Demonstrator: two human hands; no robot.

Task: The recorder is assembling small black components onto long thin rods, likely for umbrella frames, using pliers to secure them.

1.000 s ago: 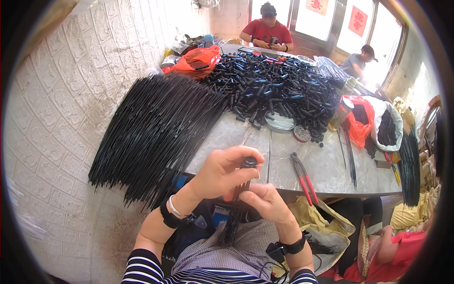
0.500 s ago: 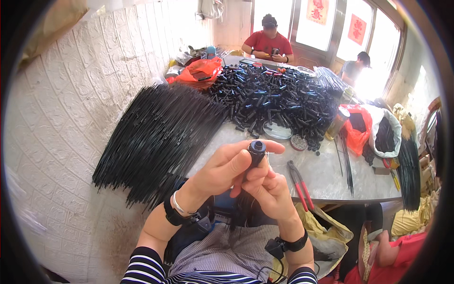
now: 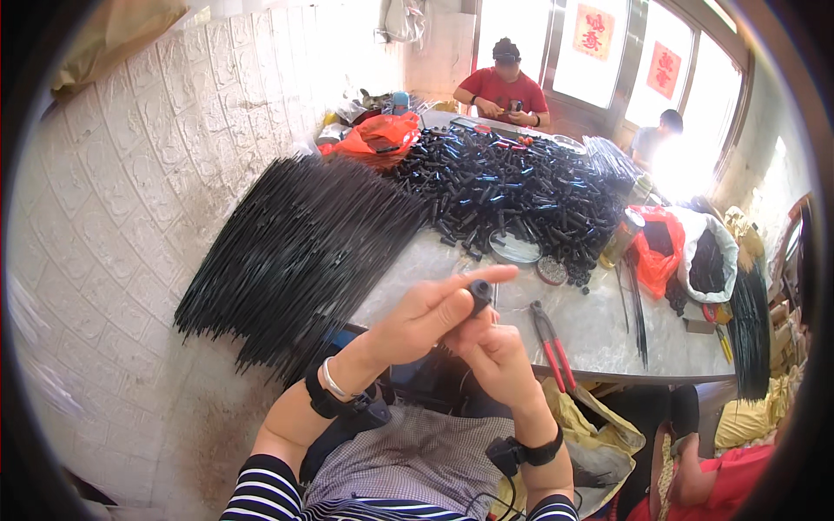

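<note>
Brick-relief wall [image 3: 130, 217]: pale, stained low down, running along the left.
Grey table [image 3: 608, 326]: marble-patterned, rounded at the near right.
Black rod bundle [image 3: 295, 260]: stacked thick on the left, angled toward the near edge.
Heap of black tubular parts [image 3: 521, 191]: spread across the middle of the table, right of the rods.
White bag [image 3: 731, 265]: standing open at the right, dark contents showing.
Orange-red plastic bag [image 3: 373, 135]: crumpled beyond the rods.
Left hand [image 3: 421, 321]: closed with the thumb on a black cylindrical piece [image 3: 479, 293], index finger stretched out past it.
Right hand [image 3: 499, 369]: fingers curled in, touching or just below the piece; cannot tell about any hold of its own.
Red-handled pliers [image 3: 552, 346]: lying right of the hands, handles toward the near edge.
Round shallow dish [image 3: 514, 261]: just before the heap.
Small round tub [image 3: 540, 280]: beside the dish, filled with tiny pale bits.
In-hand black cylindrical piece: raised between both hands, round end facing up.
</note>
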